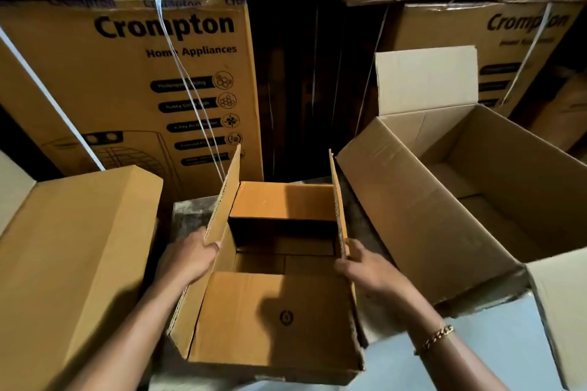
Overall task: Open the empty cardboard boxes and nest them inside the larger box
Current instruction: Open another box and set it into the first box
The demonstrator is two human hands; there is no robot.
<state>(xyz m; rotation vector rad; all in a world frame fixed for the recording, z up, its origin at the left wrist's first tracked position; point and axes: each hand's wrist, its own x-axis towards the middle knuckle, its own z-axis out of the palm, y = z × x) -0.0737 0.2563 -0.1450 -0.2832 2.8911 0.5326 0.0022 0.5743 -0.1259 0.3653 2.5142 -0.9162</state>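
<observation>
fingers (212, 244) of the left hand (187, 260) pinched the near end of the left flap (224, 200) on the small box (270, 314). those of the right hand (365, 268) pinched the right flap (339, 200) the same way, so neither hand was released. the small box sat on the floor (187, 211) straight ahead, mouth up, with both side flaps nearly upright and the far and near flaps spread open. the larger box (413, 209) stood just beside it on the right, open, with nothing visible inside.

to do this step well, it seemed best to press both side flaps out and down together, bending them at the crease rather than at the thin top edge. the hands could then shift to the walls for the lift. flaps left standing would likely catch on the larger box's rim. turning the small box square to the bigger one should let it drop in flat.

the board was corrugated, with fluting showing along the flap edges. it looked stiff but easy to kink. the small box was a smooth, warm tan with a small printed mark on its near flap and a ragged near-right corner. the larger box looked duller, its walls creased. a closed box (79, 247) sat on the left, and strapped printed cartons (127, 73) were stacked behind.
</observation>
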